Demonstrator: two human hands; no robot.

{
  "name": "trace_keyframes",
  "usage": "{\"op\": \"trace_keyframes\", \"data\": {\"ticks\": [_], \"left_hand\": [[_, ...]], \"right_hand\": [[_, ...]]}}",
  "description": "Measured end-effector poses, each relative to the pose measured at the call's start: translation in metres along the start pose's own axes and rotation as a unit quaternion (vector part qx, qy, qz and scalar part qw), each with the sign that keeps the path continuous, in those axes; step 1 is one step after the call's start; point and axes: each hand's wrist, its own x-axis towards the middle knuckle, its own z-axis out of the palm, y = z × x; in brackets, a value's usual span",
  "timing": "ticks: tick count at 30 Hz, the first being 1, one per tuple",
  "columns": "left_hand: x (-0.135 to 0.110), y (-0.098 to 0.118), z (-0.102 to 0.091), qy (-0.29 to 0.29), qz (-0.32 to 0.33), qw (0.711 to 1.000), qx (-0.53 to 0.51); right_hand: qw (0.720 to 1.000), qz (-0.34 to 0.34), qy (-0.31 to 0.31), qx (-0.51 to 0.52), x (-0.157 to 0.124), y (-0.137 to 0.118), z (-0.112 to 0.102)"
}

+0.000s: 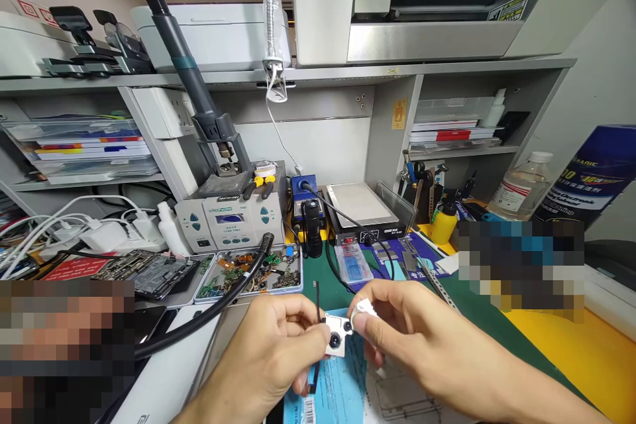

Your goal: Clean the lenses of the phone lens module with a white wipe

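Note:
My left hand [275,341] pinches a small silver phone camera module [336,336] with two round lenses; a thin black flex strip runs above and below it. My right hand [397,324] is closed on a small white wad [365,308], perhaps a wipe, pressed against the module's upper right corner. Both hands hover just above a light blue card [338,391] lying on the green bench mat [322,271].
Behind stand a hot-air rework station [228,218], a tray of small circuit parts [248,271], a black hose [199,318], a heating plate [360,209], a yellow bottle [444,222], a clear solvent bottle [519,189] and metal tweezers [440,288]. Blurred patches sit at left and right.

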Motion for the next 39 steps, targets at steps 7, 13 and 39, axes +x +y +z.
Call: {"op": "trace_keyframes", "data": {"ticks": [7,13,39], "left_hand": [[0.0,-0.001,-0.003,-0.021,0.0,1.0,0.008],[0.004,-0.005,-0.006,-0.045,-0.01,0.999,0.015],[-0.002,0.003,-0.001,-0.026,-0.019,0.99,-0.134]], "right_hand": [[1.0,0.014,-0.014,0.004,0.0,0.0,-0.002],[0.99,0.021,-0.031,0.139,0.003,-0.003,0.0],[0.92,0.038,0.023,0.39,0.02,0.007,0.013]]}}
